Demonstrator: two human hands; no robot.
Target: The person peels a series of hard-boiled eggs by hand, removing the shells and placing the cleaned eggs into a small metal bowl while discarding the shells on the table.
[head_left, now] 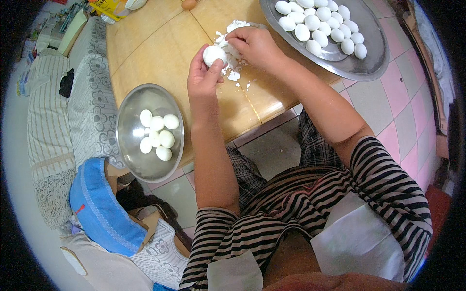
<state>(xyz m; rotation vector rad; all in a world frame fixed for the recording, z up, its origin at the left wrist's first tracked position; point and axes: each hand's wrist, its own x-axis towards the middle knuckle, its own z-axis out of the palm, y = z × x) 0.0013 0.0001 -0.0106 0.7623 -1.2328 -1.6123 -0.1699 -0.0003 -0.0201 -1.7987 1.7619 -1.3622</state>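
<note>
My left hand (206,71) holds a white egg (214,55) above the wooden table, thumb across its near side. Just right of it, my right hand (255,45) is curled, thumb and forefinger close together over a heap of white eggshell pieces (238,25). Whether a bit of shell is between those fingers cannot be made out. Left of my left forearm, a steel bowl (125,145) contains several smooth, glossy eggs (166,139). At the upper right, many white eggs (312,22) lie in a wide steel basin (375,58).
The table (153,54) has a brown egg (188,4) and a yellow package (111,8) at its far side. The basin overhangs the right edge. A patterned sofa cover (96,72) and a blue cloth (102,207) are on the left. Tiled floor (393,94) lies below.
</note>
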